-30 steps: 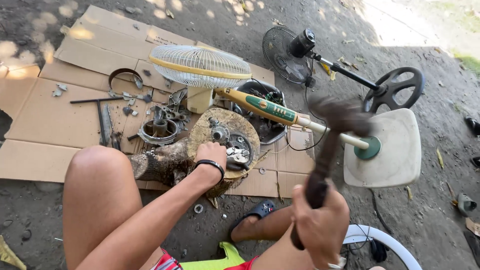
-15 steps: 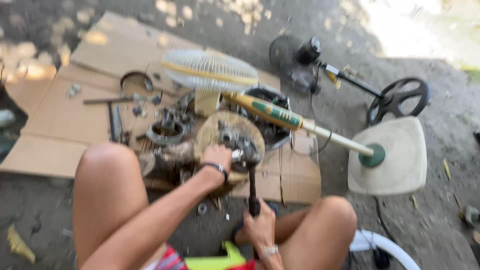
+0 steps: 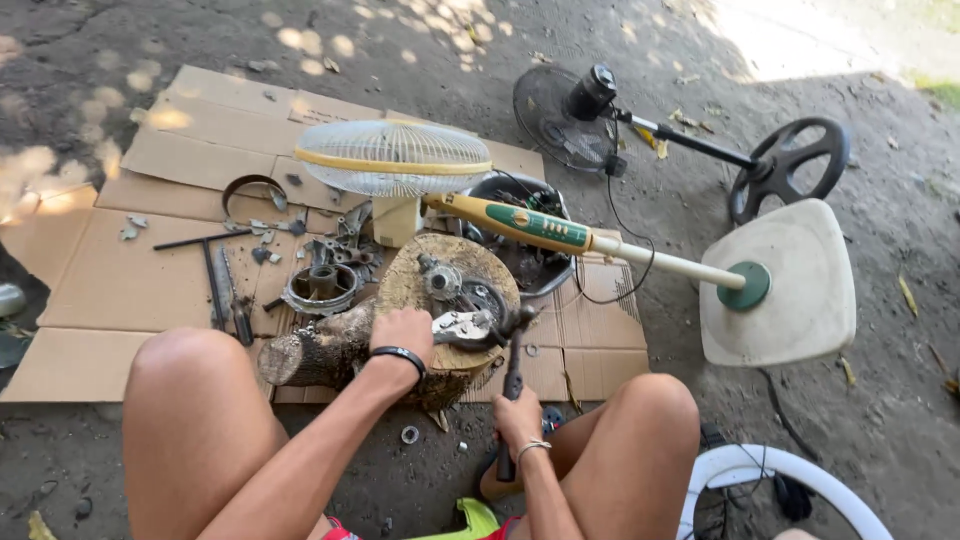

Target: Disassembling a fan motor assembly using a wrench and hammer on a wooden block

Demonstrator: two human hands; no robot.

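Flattened sheets of brown cardboard (image 3: 110,290) cover the dirt ground, and most of the work lies on them. A cream standing fan (image 3: 560,230) lies on its side across the cardboard: its wire cage (image 3: 392,157) sits at the far edge, its pole with a green panel runs to the right, and its broad squarish base (image 3: 790,285) rests on bare dirt. Beyond it lies a second, black fan (image 3: 575,110) with a spoked black base, also tipped over. A white ring (image 3: 790,480) shows at the lower right, beside the person's knee.

Between the person's bare knees a short log (image 3: 420,320) lies on the cardboard, its cut face turned up as a block. On that face sits a grey metal motor part (image 3: 462,305), dirty and partly dismantled. The left hand (image 3: 402,333), with a black band at the wrist, is pressed down on the log's near edge, fingers curled against the motor part and steadying it. The right hand (image 3: 518,418) is closed tight around the dark handle of a hammer (image 3: 513,365), held upright; the hammer's head is at the right side of the motor part, touching or just beside it.

To the left of the log lie a round metal motor housing (image 3: 318,288), a T-shaped bar tool (image 3: 208,262), a curved metal band (image 3: 252,190) and small scattered scraps
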